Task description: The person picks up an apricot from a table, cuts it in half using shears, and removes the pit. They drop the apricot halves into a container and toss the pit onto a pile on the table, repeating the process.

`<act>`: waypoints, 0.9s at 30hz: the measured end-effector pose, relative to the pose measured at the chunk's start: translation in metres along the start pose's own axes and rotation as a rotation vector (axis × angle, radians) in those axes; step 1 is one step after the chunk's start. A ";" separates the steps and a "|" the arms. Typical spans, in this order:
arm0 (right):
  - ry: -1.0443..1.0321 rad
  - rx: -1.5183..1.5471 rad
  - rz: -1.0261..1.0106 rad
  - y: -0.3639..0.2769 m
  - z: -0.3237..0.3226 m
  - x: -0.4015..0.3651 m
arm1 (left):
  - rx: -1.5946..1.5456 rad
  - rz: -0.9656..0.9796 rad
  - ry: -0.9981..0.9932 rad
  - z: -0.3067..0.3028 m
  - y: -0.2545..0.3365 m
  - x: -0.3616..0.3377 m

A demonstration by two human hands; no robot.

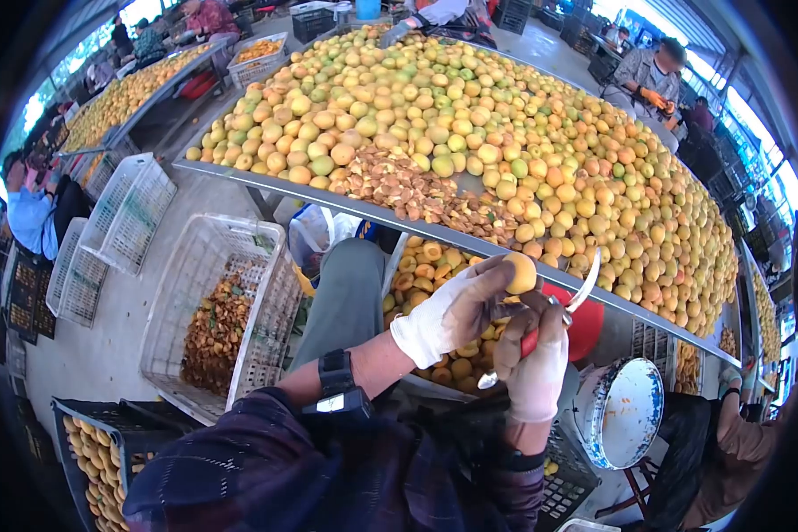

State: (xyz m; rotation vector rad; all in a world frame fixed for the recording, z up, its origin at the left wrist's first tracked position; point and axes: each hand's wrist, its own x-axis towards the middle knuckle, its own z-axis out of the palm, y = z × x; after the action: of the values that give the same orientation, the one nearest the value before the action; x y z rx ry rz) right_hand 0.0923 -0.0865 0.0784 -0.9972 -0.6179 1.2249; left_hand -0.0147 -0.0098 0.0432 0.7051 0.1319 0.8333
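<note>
My left hand (452, 310), in a white glove with dark stained fingers, is closed on a yellow-orange apricot (523, 274). Beside it, my right hand (538, 368), gloved the same way, grips a knife (585, 282) with a red handle and a curved pale blade pointing up and away. Below both hands is a crate of apricots (426, 260), some of them cut open. Just beyond lies a metal-edged table (363, 209) heaped with whole apricots (470, 115). A pile of brown apricot pits (408, 188) lies near the table's close edge.
A white crate (173, 332) holding brown scraps stands on the floor at left. Black crates of apricots (93, 461) are at lower left. At right are a red container (585, 328), a paint-marked bucket (629, 412) and a seated person (745, 452). Other people work around the tables.
</note>
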 end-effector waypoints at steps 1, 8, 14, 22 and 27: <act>0.002 -0.172 -0.054 -0.001 -0.002 -0.006 | -0.102 0.008 0.027 -0.005 -0.005 0.002; 0.140 -0.812 -0.191 0.029 -0.020 -0.020 | -0.249 -0.063 0.168 -0.002 -0.024 -0.005; 0.133 -0.817 -0.399 0.043 -0.018 -0.018 | -0.187 -0.111 0.155 0.010 -0.027 -0.015; 0.126 -0.824 -0.361 0.042 -0.029 -0.020 | -0.267 -0.103 0.099 0.004 -0.039 -0.015; 0.101 -0.604 -0.341 0.038 -0.031 -0.036 | 0.107 0.002 -0.004 0.020 -0.010 -0.020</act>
State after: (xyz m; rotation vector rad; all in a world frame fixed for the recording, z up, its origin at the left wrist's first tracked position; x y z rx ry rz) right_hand 0.0903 -0.1285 0.0347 -1.3724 -1.0637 0.6867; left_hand -0.0143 -0.0390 0.0496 0.8072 0.1734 0.8317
